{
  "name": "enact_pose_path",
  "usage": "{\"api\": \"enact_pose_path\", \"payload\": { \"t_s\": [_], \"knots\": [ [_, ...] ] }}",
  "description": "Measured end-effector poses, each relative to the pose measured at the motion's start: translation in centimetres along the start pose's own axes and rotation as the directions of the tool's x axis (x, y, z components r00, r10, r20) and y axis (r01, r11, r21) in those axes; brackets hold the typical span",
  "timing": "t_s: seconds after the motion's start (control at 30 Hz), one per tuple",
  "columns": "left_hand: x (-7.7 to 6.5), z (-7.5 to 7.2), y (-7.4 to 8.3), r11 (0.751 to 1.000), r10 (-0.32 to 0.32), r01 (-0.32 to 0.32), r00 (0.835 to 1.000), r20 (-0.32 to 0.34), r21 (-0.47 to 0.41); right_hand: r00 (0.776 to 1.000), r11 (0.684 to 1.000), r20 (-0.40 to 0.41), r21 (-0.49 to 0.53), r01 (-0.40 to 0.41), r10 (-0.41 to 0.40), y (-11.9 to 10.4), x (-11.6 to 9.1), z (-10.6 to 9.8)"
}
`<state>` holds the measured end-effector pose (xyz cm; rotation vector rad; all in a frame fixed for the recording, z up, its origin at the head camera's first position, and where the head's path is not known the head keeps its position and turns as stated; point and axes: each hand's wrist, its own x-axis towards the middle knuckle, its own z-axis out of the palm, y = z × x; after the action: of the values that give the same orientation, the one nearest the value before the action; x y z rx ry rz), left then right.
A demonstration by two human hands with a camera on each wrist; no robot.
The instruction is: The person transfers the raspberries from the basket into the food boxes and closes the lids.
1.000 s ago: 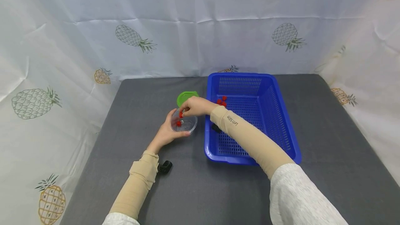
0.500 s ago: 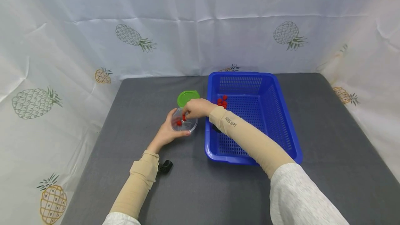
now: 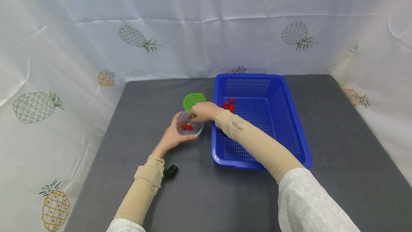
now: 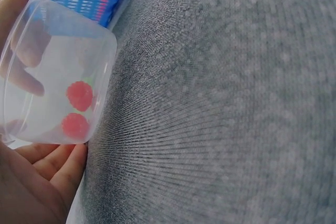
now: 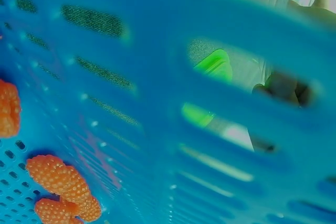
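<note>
My left hand [image 3: 170, 137] grips a clear round plastic tub [image 3: 197, 130], thumb on the near side and fingers round the far left side. Two red raspberries [image 4: 80, 96] lie side by side at the tub's bottom, clearest in the left wrist view. My right hand [image 3: 205, 111] reaches over the tub's far right rim with its fingertips inside, above the berries, holding nothing. Through the tub wall those fingers [image 4: 32, 51] show loosely bent. A green lid [image 3: 193, 98] lies on the table just behind the tub, partly covered by the right hand.
A blue slotted basket [image 3: 294, 117] stands right of the tub, with my right forearm across it. Several raspberries [image 3: 229, 105] sit at its left side. A black wrist camera [image 3: 170, 172] juts from the left wrist above the grey table [image 3: 206, 203]. White pineapple-print cloth [image 3: 180, 53] hangs behind.
My right hand has lowered its raspberry into the tub and let it go beside the other one. The left hand and tub have stayed in place.
</note>
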<state>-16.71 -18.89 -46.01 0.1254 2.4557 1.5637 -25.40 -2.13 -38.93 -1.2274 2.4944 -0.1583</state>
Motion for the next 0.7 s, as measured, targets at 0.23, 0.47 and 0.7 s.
{"api": "enact_pose_path", "payload": {
  "t_s": [0.23, 0.47, 0.7],
  "knots": [
    [0.4, 0.16, -1.05, 1.0, 0.009, -0.009, 1.0, -0.015, 0.005, 1.0, 1.0, 0.003, 0.011, -0.002, 0.002, -0.11, -0.06, -0.1],
    [0.39, 0.2, -1.06, 1.0, -0.006, 0.007, 0.999, -0.032, 0.019, 0.999, 0.998, -0.024, 0.052, 0.034, -0.033, -0.15, -0.14, -0.36],
    [0.32, 0.17, -0.94, 1.0, -0.008, 0.009, 1.0, -0.028, 0.028, 0.997, 0.99, -0.03, 0.12, 0.08, -0.077, -0.2, -0.47, -0.92]
  ]
}}
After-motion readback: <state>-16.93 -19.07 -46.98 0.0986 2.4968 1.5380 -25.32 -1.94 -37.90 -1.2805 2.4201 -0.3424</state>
